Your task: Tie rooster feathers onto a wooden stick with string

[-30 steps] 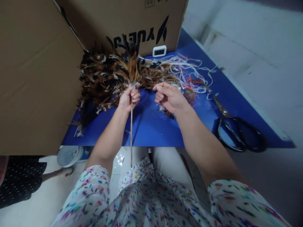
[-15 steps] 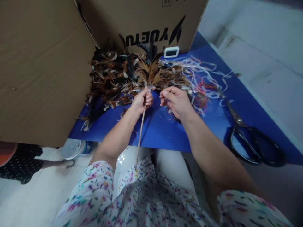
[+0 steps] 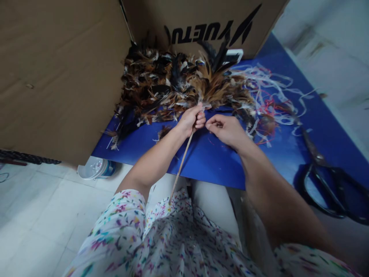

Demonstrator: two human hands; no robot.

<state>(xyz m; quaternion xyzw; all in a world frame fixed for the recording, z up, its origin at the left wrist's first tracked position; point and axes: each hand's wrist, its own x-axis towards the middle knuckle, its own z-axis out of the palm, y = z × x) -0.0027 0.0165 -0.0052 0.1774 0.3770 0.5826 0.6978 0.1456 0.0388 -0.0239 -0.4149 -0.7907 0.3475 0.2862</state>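
My left hand (image 3: pixel 192 120) is closed around a thin wooden stick (image 3: pixel 181 163). Brown and black feathers (image 3: pixel 211 86) fan out from the stick's top end, just beyond my fist, with whitish quill ends at the base. The stick slants down to my lap. Just right of that fist, my right hand (image 3: pixel 226 130) has its fingers pinched together; whatever may be between them is too small to make out. Behind both hands spreads a heap of loose brown and black feathers (image 3: pixel 150 86).
Large black-handled scissors (image 3: pixel 318 159) lie at the right of the blue table (image 3: pixel 215 163). White and red strings (image 3: pixel 271 92) tangle near the feathers. Cardboard boxes (image 3: pixel 63 73) stand left and behind, a small white device (image 3: pixel 236 55) by the back one. A bucket (image 3: pixel 98 168) stands on the floor.
My right hand's fingers have drawn together into a pinch and come closer to my left hand. The view has turned left, and a person at the lower left is now mostly hidden.
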